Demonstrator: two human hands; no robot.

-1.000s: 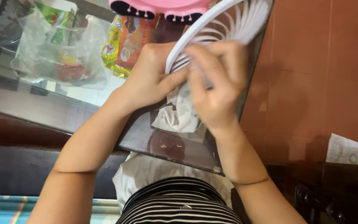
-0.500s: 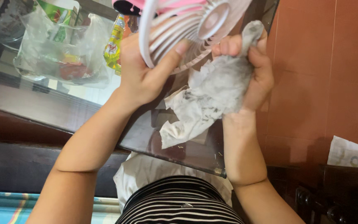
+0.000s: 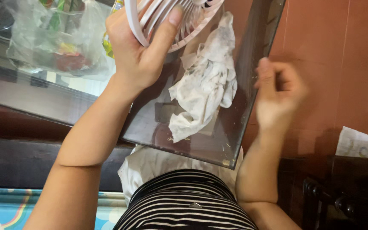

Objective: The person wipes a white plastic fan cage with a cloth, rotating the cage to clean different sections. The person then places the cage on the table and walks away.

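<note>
My left hand (image 3: 139, 53) grips the rim of a white fan grille (image 3: 173, 21) at the top of the head view, thumb across its ribs. A dirty, crumpled white cloth (image 3: 203, 87) lies on the dark glass tabletop (image 3: 252, 55) just below the grille. My right hand (image 3: 277, 91) is blurred, off to the right of the cloth past the table's edge, fingers loosely curled and holding nothing.
A clear plastic bag (image 3: 50, 40) with colourful packets sits at the upper left on the glass. A folded paper (image 3: 356, 142) lies on the red tiled floor (image 3: 346, 64) at the right. Dark wooden furniture (image 3: 346, 191) stands at the lower right.
My right hand let go of the cloth and moved right, away from the table. The cloth dropped onto the glass. My left hand lifted the grille higher in the frame.
</note>
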